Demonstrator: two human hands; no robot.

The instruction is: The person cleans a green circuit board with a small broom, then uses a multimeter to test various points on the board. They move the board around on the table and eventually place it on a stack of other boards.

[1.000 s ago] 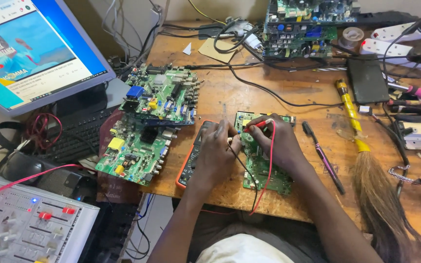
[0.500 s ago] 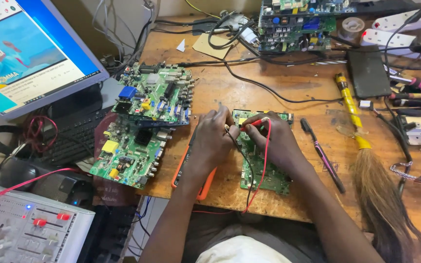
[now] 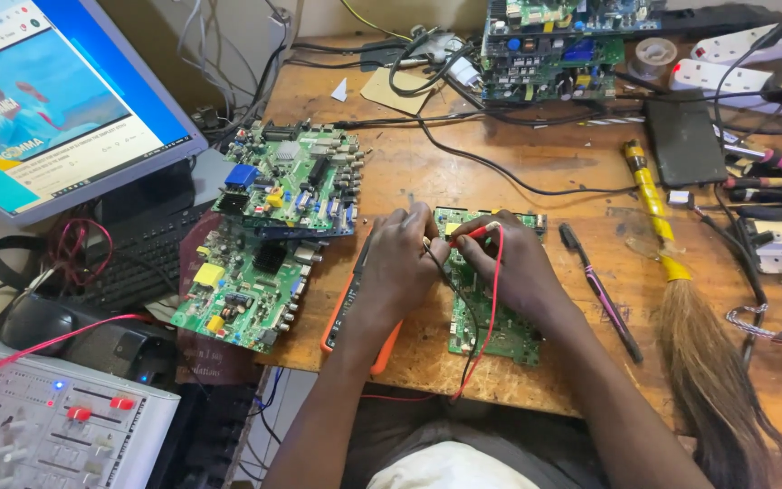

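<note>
A green circuit board (image 3: 489, 317) lies flat on the wooden bench (image 3: 536, 190), in front of me. My left hand (image 3: 398, 264) holds a black test probe at the board's upper left edge, its black lead running down over the board. My right hand (image 3: 510, 263) pinches a red test probe (image 3: 469, 233) near the board's top, and the red lead (image 3: 491, 299) loops down past the bench edge. An orange-cased multimeter (image 3: 351, 312) lies under my left wrist, mostly hidden.
Two more green circuit boards (image 3: 264, 226) are stacked at the left. A monitor (image 3: 38, 91) and keyboard stand far left, a mixer panel (image 3: 47, 426) at the lower left. A brush (image 3: 699, 362), a screwdriver (image 3: 601, 292), a black box, cables and tools fill the right and back.
Both hands have stayed on the board with the probes. The view has tilted down slightly, so the bench sits a little higher in the frame.
</note>
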